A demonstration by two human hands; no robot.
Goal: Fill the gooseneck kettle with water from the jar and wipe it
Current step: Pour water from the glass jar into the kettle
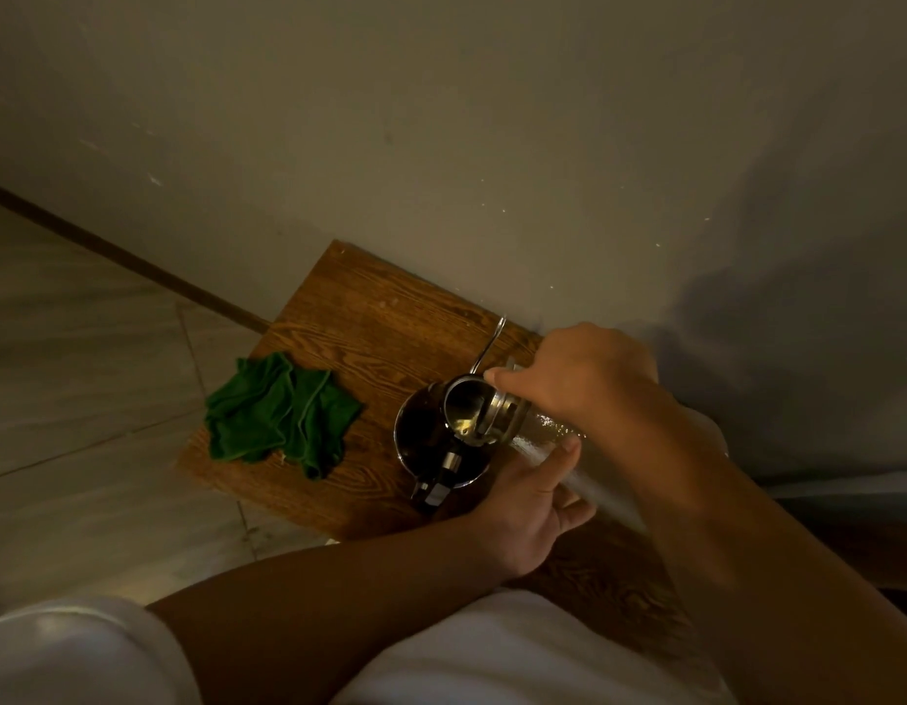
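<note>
At frame centre, the right hand (584,371) grips the tilted glass jar (497,417) over the open gooseneck kettle (431,445). The left hand (530,506) supports the jar from beneath. A green cloth (281,412) lies left on the wooden surface (370,318).

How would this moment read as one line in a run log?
step: filling | right hand: tilts jar over kettle | left hand: supports jar | green cloth: unused on table

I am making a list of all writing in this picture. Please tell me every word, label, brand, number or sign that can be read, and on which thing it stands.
No readable text anywhere in the head view.
Kettle: a pale patch on its dark handle, too dim and blurred to tell whether it is writing.
Jar, tilted over the kettle: no label visible.
Green cloth: plain, no tag seen.
Wooden table: only grain.
</note>
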